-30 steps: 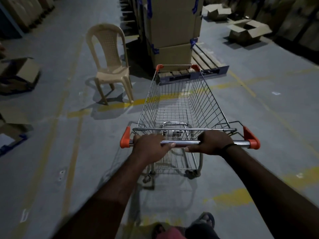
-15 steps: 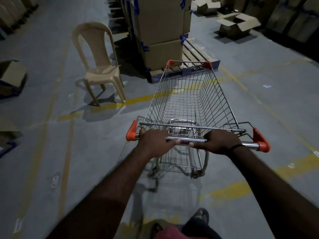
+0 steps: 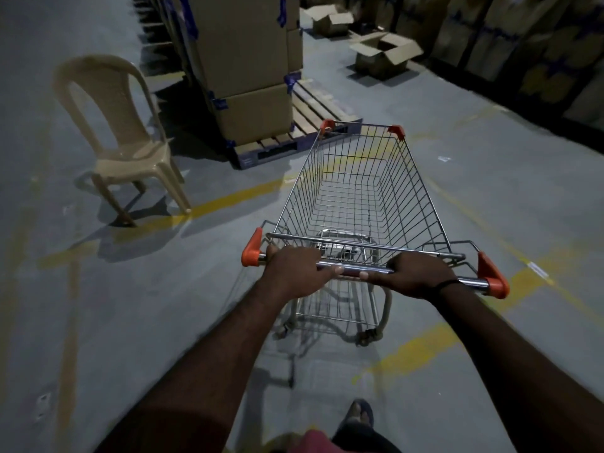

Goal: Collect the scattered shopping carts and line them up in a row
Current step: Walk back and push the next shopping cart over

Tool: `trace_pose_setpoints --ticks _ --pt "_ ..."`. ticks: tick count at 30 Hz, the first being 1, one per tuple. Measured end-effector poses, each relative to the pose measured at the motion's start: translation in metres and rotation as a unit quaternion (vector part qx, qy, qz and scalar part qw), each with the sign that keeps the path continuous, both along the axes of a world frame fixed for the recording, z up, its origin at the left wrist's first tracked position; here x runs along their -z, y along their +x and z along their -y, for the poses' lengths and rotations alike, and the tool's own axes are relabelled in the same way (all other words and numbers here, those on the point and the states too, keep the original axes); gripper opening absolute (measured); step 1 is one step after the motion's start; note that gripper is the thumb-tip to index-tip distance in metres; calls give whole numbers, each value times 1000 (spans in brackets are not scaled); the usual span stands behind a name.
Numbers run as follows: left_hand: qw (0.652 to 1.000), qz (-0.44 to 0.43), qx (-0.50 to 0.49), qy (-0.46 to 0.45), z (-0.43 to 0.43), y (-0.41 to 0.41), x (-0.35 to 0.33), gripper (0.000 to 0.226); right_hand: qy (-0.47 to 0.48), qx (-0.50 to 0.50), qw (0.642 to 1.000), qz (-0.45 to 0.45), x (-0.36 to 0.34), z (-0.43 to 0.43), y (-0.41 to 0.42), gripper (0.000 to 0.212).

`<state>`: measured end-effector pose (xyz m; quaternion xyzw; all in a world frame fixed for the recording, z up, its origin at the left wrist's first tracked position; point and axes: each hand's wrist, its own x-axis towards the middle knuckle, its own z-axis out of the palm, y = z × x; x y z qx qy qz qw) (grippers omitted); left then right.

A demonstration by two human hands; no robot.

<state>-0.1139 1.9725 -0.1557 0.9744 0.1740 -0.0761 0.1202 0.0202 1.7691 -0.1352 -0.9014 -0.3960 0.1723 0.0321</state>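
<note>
Left hand [image 3: 295,273] and right hand [image 3: 416,276] both grip the handle [image 3: 352,268] of the cart [image 3: 356,191], fingers curled over the bar, thumbs nearly meeting at its middle. A dark band [image 3: 447,283] circles the right wrist. The cart stands on the floor [image 3: 163,305], its front over a yellow line [image 3: 228,199] and near the pallet [image 3: 313,109] corner. Boxes [image 3: 251,60] are stacked on that pallet. Left of the cart, well apart, stands a chair [image 3: 130,152], one leg at the line. Beyond, to the right, an open box [image 3: 382,53] sits on the floor.
</note>
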Motion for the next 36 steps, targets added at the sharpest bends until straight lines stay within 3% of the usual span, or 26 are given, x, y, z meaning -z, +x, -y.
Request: trace_pose_setpoints --ticks 2,8,13,17,21,24,26,30,36 --pt "1000 -4 13 -1 5 14 -2 61 6 19 1000 -3 0 9 8 71" --pt "999 -21 48 6 17 58 -6 64 -1 63 998 6 7 31 34 98" --pt "998 -19 65 -5 23 95 -5 64 -5 89 996 0 6 45 48 76" --pt "997 -7 66 -39 27 123 -4 74 6 124 992 22 16 56 65 109" --pt "997 -13 69 -42 40 152 -11 88 -1 162 987 14 17 68 78 100" --pt "994 -13 109 1 47 175 -8 95 5 191 981 4 25 79 90 105" --pt "989 -12 144 26 52 191 -6 93 11 206 979 4 27 86 97 110" --pt "978 -13 206 36 62 221 -5 84 -9 233 972 2 20 101 107 101" --pt "959 -38 275 62 81 266 -5 87 -10 302 953 9 18 119 117 101"
